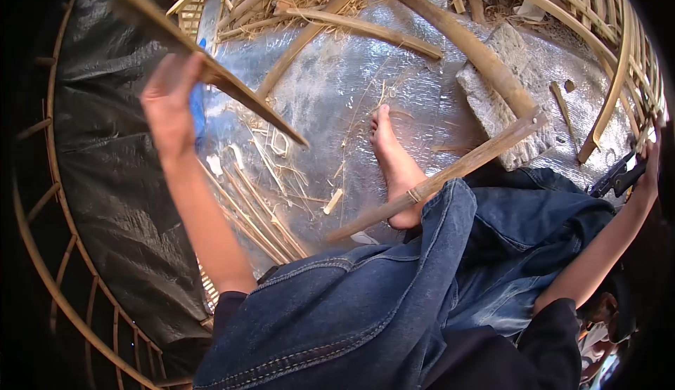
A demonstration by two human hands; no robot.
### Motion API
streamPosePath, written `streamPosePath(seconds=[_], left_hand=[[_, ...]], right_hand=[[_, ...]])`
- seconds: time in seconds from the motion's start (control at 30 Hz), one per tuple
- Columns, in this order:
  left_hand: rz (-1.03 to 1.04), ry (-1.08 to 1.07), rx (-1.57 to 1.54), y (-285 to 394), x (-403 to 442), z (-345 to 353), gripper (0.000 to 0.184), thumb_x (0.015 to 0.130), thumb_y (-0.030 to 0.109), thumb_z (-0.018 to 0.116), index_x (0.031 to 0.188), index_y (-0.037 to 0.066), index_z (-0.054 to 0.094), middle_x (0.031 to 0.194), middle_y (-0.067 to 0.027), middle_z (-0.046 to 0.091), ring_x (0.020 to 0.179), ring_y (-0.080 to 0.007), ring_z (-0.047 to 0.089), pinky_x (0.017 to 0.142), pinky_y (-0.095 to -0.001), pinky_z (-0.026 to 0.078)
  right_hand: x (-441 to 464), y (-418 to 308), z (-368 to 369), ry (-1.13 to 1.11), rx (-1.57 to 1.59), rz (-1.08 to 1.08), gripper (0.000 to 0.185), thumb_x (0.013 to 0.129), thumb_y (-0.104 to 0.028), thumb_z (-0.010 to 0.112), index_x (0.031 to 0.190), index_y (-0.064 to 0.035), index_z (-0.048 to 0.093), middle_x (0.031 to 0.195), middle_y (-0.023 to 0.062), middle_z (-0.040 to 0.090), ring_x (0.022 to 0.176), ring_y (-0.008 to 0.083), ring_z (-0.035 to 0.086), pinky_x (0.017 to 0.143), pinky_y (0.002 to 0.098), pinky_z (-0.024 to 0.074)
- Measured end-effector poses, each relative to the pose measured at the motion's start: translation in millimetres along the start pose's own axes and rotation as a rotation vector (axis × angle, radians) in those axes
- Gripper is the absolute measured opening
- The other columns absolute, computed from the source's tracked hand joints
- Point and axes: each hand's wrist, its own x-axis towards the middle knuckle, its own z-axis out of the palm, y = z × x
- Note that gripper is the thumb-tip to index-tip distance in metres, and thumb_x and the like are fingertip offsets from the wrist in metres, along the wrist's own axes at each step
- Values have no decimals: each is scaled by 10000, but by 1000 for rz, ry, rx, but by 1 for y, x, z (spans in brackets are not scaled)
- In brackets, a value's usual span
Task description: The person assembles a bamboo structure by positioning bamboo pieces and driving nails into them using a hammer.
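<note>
My left hand (169, 105) is raised at the left with its fingers closed round a split bamboo slat (235, 88). That slat slants down toward the middle, and its upper end is blurred. At the far right edge, my right hand (648, 169) grips a black-handled tool (628, 178); its kind is unclear at the dark image border. Another bamboo strip (443, 176) lies slanted across my leg, over the denim cloth (351, 306). My bare foot (385, 137) rests on the silvery sheet between the two hands.
A bamboo pole (457, 31) leans over a rough stone block (503, 84). Thin bamboo sticks (256, 211) and shavings lie on the silvery sheet (302, 74). Split bamboo lies at the top. Curved bamboo lattice (633, 46) stands right; black sheeting (116, 151) hangs left.
</note>
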Motion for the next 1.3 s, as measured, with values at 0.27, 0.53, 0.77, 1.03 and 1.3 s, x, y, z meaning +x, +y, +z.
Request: streamPosePath(seconds=[0.27,0.53,0.77,1.03,1.3], left_hand=[[220,108,-173,42,13,32,189,951,-23,639,1140,-26,645,1123,-102,698,981,-154,667,908,-292,519],[487,-77,-70,49,-9,148,240,959,-116,529,1172,-22,475,1193,-220,673,1169,-300,644,1013,-405,518],[1130,-281,302,10,-46,235,326,855,-129,609,1072,60,458,1213,-161,691,1193,-347,640,1037,-478,509],[1042,-295,251,-44,-84,271,236,869,-117,545,1044,30,485,1239,-185,676,1221,-375,617,1055,-500,482],[981,-308,199,-69,-96,285,149,881,-76,533,999,12,510,1254,-184,671,1240,-387,600,1070,-511,463]], right_hand=[[0,4,0,13,28,-33,514,977,-366,655,1379,-52,590,1071,58,694,510,25,288,488,196,316],[-60,-51,43,73,71,-9,521,937,-471,680,1162,-1,696,595,-52,477,485,33,339,443,217,275],[-157,-92,50,-341,81,109,361,963,-380,671,979,-19,681,735,18,665,451,5,356,407,195,278],[-268,-60,99,-655,148,125,407,860,-158,807,816,-73,411,947,114,733,806,88,596,699,245,478],[-281,-38,131,-528,119,177,414,800,-161,859,840,-82,454,780,-10,544,669,53,454,591,225,401]])
